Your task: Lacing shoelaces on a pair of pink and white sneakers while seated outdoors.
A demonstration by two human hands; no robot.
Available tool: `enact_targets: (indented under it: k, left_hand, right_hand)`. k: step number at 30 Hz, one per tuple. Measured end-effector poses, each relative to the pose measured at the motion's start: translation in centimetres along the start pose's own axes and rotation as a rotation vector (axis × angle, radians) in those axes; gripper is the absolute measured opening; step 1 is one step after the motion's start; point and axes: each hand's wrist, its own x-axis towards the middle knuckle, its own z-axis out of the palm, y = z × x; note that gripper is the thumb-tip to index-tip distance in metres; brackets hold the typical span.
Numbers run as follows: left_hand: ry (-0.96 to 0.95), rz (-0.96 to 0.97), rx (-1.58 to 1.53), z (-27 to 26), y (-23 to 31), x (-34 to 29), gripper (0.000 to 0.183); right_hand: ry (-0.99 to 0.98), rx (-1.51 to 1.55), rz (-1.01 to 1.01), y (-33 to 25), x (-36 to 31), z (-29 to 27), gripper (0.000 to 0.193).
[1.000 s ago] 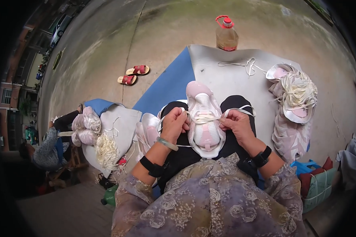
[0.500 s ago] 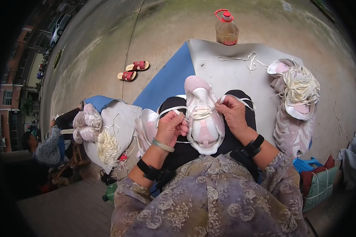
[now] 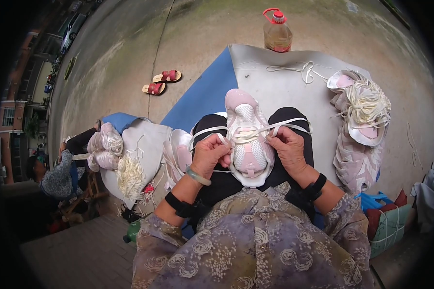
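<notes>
A pink and white shoe upper lies across my lap between my knees, its toe pointing away from me. A flat white shoelace crosses its lower eyelets, and the ends loop out over both thighs. My left hand, with a pale bangle on the wrist, pinches the lace at the shoe's left edge. On the opposite edge, my right hand has thumb and fingertips closed on the other part of the lace. The fingertips partly hide the eyelets there.
Stacked shoe uppers topped by a lace bundle stand at right. More uppers and laces lie at left, near a seated person. Beyond are red slippers and a plastic jug by the grey sheet.
Both hands have drawn slightly lower along the shoe's edges. The right hand has turned its fingertips down near the eyelets, and the lace arches above it.
</notes>
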Motion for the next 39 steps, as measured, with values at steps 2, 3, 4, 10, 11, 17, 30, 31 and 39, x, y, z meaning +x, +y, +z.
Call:
enact_targets:
  k: [2, 3, 4, 10, 11, 17, 30, 31, 39]
  left_hand:
    - [-0.030, 0.018, 0.036, -0.1, -0.1, 0.0, 0.008]
    - [-0.020, 0.028, -0.015, 0.1, 0.0, -0.1, 0.008]
    - [-0.011, 0.038, -0.067, 0.2, -0.1, -0.2, 0.008]
    - [0.100, 0.039, -0.138, 0.7, -0.2, 0.0, 0.009]
    - [0.107, 0.040, -0.141, 0.7, -0.3, 0.1, 0.009]
    - [0.048, 0.112, 0.068, 0.7, -0.6, 0.0, 0.010]
    - [0.173, 0.066, 0.070, 1.1, -0.8, 0.7, 0.010]
    - [0.176, 0.067, 0.069, 1.2, -0.9, 0.8, 0.010]
    - [0.337, 0.675, 0.764, 1.5, -2.3, 1.5, 0.013]
  right_hand:
    - [-0.031, -0.063, 0.001, 0.0, 0.1, -0.3, 0.005]
    - [-0.029, -0.043, 0.007, 0.2, 0.1, -0.4, 0.004]
    - [-0.026, -0.023, 0.014, 0.3, 0.2, -0.4, 0.003]
    - [-0.067, -0.359, -0.252, -0.9, 0.1, 0.2, 0.009]
    - [-0.074, -0.359, -0.253, -1.1, 0.2, 0.3, 0.009]
    - [-0.120, -0.563, -0.449, -0.5, 0.6, 0.5, 0.007]
    - [-0.106, -0.188, 0.009, 0.4, 0.0, -0.3, 0.015]
    - [-0.105, -0.197, 0.010, 0.4, 0.0, -0.3, 0.014]
    - [-0.093, -0.117, 0.015, 0.3, 0.1, -0.7, 0.011]
